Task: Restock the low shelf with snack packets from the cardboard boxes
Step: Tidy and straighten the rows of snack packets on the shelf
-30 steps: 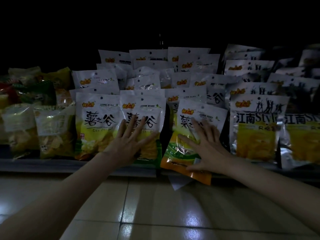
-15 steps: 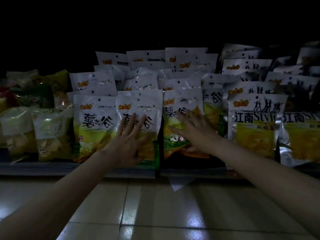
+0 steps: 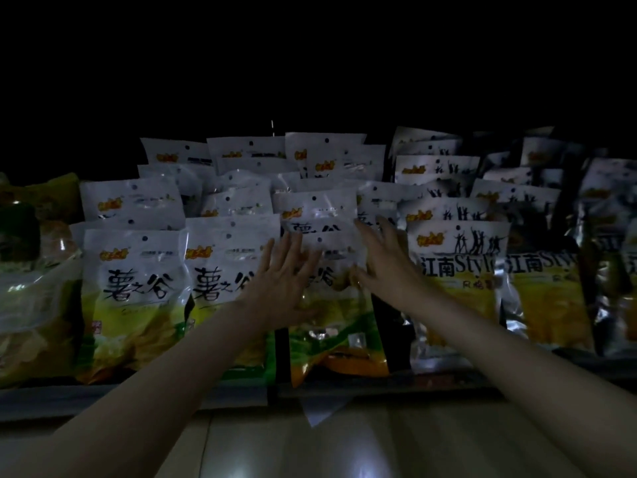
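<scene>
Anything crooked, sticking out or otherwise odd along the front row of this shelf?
Yes. The green-and-orange snack packet under both flat hands, left hand and right hand, sits tilted, its orange bottom corner reaching the shelf's front edge. A pale paper tag hangs below that edge over the floor.

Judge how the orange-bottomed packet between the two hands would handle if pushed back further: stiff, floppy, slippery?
The orange-bottomed packet looks glossy, so probably slippery under the flat left hand and right hand. It appears tilted and puffy, so likely light and liable to flop or slide sideways.
</scene>
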